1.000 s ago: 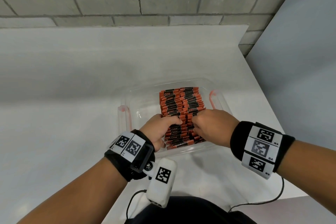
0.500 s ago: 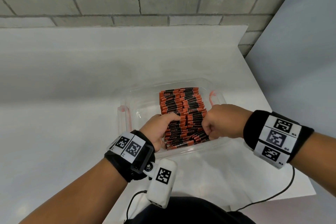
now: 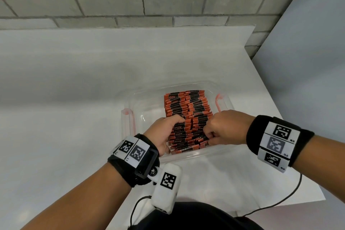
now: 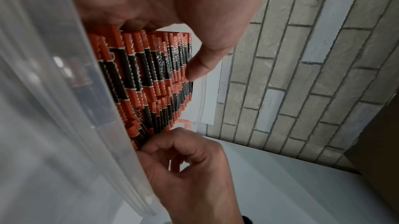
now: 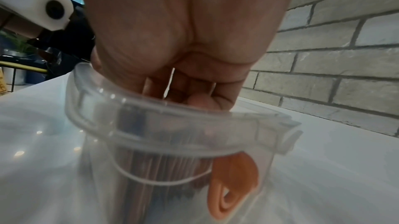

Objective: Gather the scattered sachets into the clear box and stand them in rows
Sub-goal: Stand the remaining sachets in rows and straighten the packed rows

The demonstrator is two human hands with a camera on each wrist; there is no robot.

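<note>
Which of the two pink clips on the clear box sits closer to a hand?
The right-side pink clip, just beyond the right hand. The left-side clip stands farther from the left hand, with bare box floor between.

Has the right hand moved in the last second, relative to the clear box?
Yes. The right hand has shifted rightward and toward the near right corner of the clear box, off the middle of the sachets; the box stayed put.

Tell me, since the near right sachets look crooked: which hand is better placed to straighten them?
Right. The right hand already pinches those leaning sachets; the left hand grips the row's left side.
</note>
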